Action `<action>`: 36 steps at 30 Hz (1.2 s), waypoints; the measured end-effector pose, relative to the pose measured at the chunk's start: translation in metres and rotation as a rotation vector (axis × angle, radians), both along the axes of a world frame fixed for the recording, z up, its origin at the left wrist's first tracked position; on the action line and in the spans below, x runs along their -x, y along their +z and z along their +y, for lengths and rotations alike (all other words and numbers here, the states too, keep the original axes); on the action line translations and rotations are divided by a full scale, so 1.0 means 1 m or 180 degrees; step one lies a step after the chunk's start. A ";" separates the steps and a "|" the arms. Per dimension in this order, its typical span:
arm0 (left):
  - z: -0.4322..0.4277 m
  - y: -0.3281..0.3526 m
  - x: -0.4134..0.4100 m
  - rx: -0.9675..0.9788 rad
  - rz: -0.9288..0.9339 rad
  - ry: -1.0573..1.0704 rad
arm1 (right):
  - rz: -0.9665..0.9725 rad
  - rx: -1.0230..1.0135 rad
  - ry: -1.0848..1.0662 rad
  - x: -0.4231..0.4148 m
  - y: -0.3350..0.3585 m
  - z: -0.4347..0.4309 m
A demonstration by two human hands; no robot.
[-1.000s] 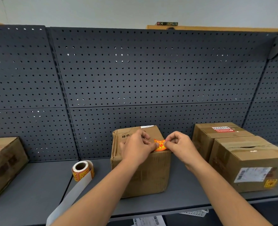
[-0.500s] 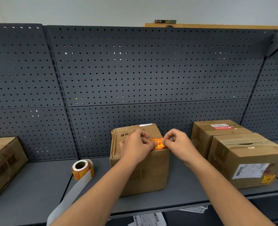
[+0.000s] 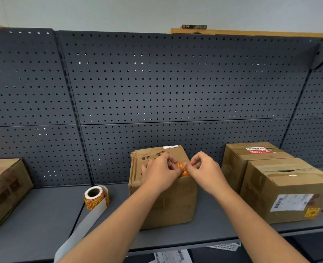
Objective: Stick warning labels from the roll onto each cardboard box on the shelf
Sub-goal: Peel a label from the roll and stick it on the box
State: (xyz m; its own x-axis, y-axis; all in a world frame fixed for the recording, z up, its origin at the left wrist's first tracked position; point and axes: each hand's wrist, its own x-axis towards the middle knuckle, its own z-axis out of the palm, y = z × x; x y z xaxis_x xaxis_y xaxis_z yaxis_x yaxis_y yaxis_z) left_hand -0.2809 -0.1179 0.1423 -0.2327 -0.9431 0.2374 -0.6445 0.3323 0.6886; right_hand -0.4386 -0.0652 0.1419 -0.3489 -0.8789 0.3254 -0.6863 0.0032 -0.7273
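On the dark grey metal shelf [image 3: 213, 230], in front of the perforated back panel [image 3: 175, 88], both hands meet over the middle cardboard box [image 3: 164, 202]. The left hand [image 3: 159, 172] has its fingers curled, thumb and forefinger pinching the left edge of an orange-and-yellow warning label [image 3: 182, 168]. The right hand [image 3: 204, 170], fingers bent in too, pinches the label's right edge. The label sits at the near top edge of that box, towards its right corner; whether it is stuck down I cannot tell, and its print is too small to read. The box top bears the green characters "绿色" and a small white sticker [image 3: 170, 147] at its far edge. To the left, on the shelf just beside the box, lies the label roll [image 3: 96, 197], its bare backing strip [image 3: 84, 226] trailing over the near shelf edge. Far left sits another cardboard box [image 3: 5, 190]. On the right stand two more: the near right box [image 3: 287, 179] carries a white shipping label [image 3: 293, 202] with a barcode and a yellow warning sticker [image 3: 311, 212] on its front, and the far right box [image 3: 234, 168] behind it has a red-and-white label [image 3: 258, 150] on top, unreadable from here.
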 end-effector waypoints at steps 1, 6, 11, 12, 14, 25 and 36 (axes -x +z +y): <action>0.000 0.000 -0.001 0.0021 -0.0011 -0.0006 | 0.0022 0.0015 0.0009 -0.001 -0.001 0.000; 0.002 0.001 -0.004 0.0143 -0.0167 -0.0012 | 0.0075 0.0155 0.0031 -0.003 -0.008 0.002; 0.003 0.003 -0.003 0.0112 -0.0256 -0.0089 | 0.0160 0.0146 0.0034 -0.002 -0.012 -0.002; 0.003 0.003 -0.002 0.0100 -0.0257 -0.0101 | 0.0174 0.0136 0.0042 -0.001 -0.012 -0.002; 0.002 0.002 -0.002 0.0081 -0.0229 -0.0120 | 0.0178 0.0114 0.0074 0.000 -0.012 -0.003; 0.002 -0.002 -0.001 0.0003 -0.0163 -0.0158 | -0.0426 -0.0654 0.0152 0.013 -0.016 -0.004; 0.001 0.001 0.002 -0.0081 -0.0203 -0.0208 | -0.0965 -0.0434 0.0077 0.004 -0.020 -0.009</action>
State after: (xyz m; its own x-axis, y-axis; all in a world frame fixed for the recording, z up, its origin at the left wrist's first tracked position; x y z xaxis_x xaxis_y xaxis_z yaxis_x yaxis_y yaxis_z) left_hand -0.2827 -0.1171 0.1430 -0.3078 -0.9310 0.1964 -0.6648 0.3581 0.6556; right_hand -0.4427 -0.0747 0.1222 -0.3903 -0.9164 0.0887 -0.4398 0.1009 -0.8924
